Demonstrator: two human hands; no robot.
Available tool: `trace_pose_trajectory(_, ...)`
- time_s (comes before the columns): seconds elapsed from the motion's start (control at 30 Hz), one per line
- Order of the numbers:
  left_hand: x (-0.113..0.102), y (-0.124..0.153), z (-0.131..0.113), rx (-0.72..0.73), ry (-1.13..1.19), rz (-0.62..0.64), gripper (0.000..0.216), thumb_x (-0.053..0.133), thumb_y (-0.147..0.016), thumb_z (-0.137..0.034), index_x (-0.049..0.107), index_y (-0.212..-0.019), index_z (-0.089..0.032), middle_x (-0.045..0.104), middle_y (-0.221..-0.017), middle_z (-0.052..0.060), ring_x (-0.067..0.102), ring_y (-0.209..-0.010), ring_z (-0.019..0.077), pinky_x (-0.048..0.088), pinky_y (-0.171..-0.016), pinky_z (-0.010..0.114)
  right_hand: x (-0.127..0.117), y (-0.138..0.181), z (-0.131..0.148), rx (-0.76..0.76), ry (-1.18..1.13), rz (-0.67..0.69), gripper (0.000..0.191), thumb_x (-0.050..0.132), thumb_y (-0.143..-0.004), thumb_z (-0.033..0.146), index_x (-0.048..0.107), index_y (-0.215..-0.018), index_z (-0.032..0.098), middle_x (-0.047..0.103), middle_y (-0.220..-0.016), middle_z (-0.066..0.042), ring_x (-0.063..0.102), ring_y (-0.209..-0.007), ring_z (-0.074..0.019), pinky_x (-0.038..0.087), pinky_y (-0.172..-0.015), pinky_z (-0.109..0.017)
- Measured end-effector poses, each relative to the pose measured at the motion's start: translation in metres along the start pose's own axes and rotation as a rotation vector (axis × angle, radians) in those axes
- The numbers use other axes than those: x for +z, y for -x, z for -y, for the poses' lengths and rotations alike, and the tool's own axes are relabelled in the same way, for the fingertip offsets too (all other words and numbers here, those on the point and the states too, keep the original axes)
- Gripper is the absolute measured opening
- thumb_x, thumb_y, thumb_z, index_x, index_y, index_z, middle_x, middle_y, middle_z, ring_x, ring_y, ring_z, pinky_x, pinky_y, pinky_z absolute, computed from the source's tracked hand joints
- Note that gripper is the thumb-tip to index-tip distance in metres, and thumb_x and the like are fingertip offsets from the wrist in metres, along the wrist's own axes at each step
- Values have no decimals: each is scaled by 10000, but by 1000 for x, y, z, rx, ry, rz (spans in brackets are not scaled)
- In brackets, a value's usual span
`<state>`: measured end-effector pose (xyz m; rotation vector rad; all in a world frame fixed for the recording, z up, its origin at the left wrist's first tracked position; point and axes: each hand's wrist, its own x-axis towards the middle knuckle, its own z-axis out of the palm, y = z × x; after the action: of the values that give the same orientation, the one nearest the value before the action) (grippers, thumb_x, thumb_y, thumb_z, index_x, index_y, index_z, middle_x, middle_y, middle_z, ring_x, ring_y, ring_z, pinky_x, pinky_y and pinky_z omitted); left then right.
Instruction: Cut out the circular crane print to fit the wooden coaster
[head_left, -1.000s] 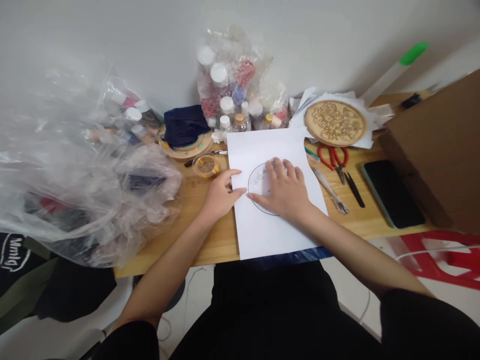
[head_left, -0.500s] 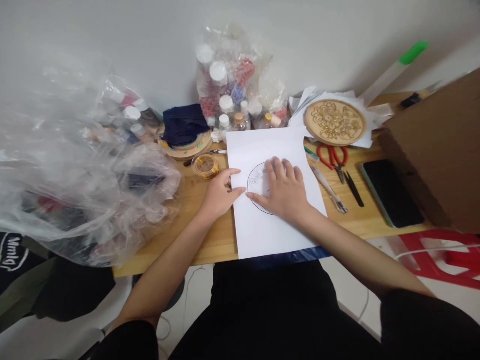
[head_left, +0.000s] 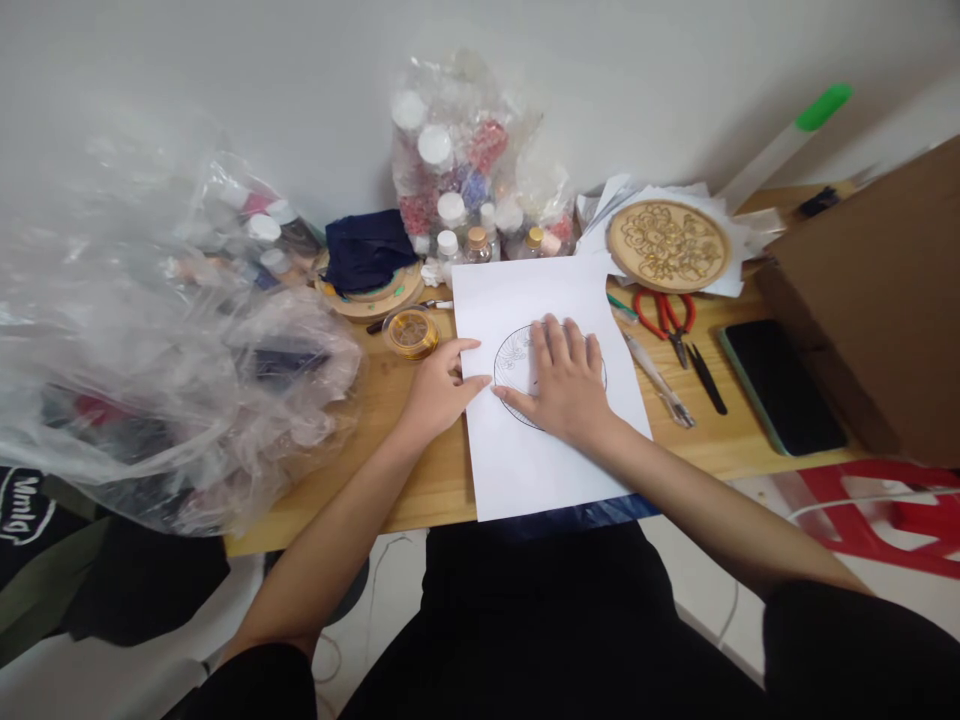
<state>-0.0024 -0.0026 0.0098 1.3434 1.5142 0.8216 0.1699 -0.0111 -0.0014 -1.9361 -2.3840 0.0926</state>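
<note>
A white sheet of paper (head_left: 525,470) lies on the wooden table (head_left: 360,470) in front of me, with a circular line drawing (head_left: 514,350) printed on it. My right hand (head_left: 568,375) rests flat over the right part of the drawing, fingers spread. At the paper's left edge is my left hand (head_left: 442,390), thumb and forefinger apart, their tips touching the sheet; neither hand grips anything. A round clear case of gold wire (head_left: 411,332) sits just left of the sheet. Part of the drawing is hidden under my right hand.
Red-handled pliers (head_left: 666,318), black tweezers (head_left: 707,380), a pen (head_left: 660,380) and a phone (head_left: 784,388) lie to the right, beside a cardboard box (head_left: 877,300). Behind stand bagged bottles (head_left: 451,210) and a carved wooden disc (head_left: 669,245). Plastic bags (head_left: 187,370) crowd the left.
My right hand has shifted very slightly left on the paper, and a bit more of the circle's right edge shows. My left hand stays in place.
</note>
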Motion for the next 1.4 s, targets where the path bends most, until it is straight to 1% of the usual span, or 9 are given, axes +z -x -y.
trace_pose_trajectory(0.1,0,0,1,9,13,6,437,698,-687,-149,619,-1117,-168,667,-977,78,632,-821,194,516,-716,331,0,0,0,-2,-1,-11,931,225,-822,767,225,-1453,82,272,-1514,-198,194,-1384,-393,154,-1097,-580)
trace_pose_trajectory(0.2,0,1,2,12,28,14,431,694,-693,-151,619,-1117,-181,664,-1041,86,635,-895,215,526,-734,337,0,1,1,4,20,6,939,236,-824,762,221,-1456,67,261,-1517,-202,185,-1388,-390,151,-1103,-570)
trace_pose_trajectory(0.37,-1,1,1,15,19,14,434,692,-694,-144,619,-1120,-176,659,-1092,97,634,-941,230,535,-743,343,-1,1,1,5,21,3,956,228,-823,769,235,-1459,55,255,-1526,-194,195,-1389,-386,149,-1108,-563)
trace_pose_trajectory(0.57,-1,1,2,32,-1,11,431,686,-699,-133,619,-1123,-162,649,-1136,110,631,-949,237,539,-765,366,1,1,0,10,29,7,974,234,-814,780,244,-1463,55,247,-1533,-189,197,-1393,-386,132,-1117,-555)
trace_pose_trajectory(0.8,-1,0,1,27,-12,11,437,688,-703,-125,615,-1132,-165,661,-1105,104,640,-910,226,540,-773,383,-1,2,1,-5,34,5,951,247,-827,763,257,-1454,47,244,-1531,-197,200,-1388,-397,142,-1111,-567)
trace_pose_trajectory(0.87,-1,0,2,30,-10,11,431,687,-707,-126,615,-1131,-162,658,-1112,107,639,-923,229,540,-772,379,-3,3,1,-8,42,8,936,260,-832,753,279,-1444,46,266,-1519,-201,203,-1384,-401,147,-1109,-567)
trace_pose_trajectory(1.07,-1,1,1,21,-23,14,442,687,-714,-127,610,-1148,-151,649,-1133,118,626,-966,242,533,-787,380,-7,4,1,-49,56,-26,863,261,-865,702,344,-1408,37,357,-1469,-215,276,-1346,-384,207,-1088,-548)
trace_pose_trajectory(1.23,-1,0,0,20,-16,18,450,681,-714,-124,607,-1157,-146,648,-1134,123,626,-963,242,531,-783,379,-9,4,3,-58,82,-23,851,279,-877,679,362,-1397,10,355,-1472,-221,306,-1331,-378,247,-1075,-510)
trace_pose_trajectory(1.4,0,0,2,25,-10,13,446,685,-706,-127,616,-1146,-155,650,-1129,120,624,-965,243,531,-776,373,-9,4,3,-66,87,-32,841,279,-886,666,383,-1387,-2,362,-1468,-222,312,-1325,-381,268,-1057,-514)
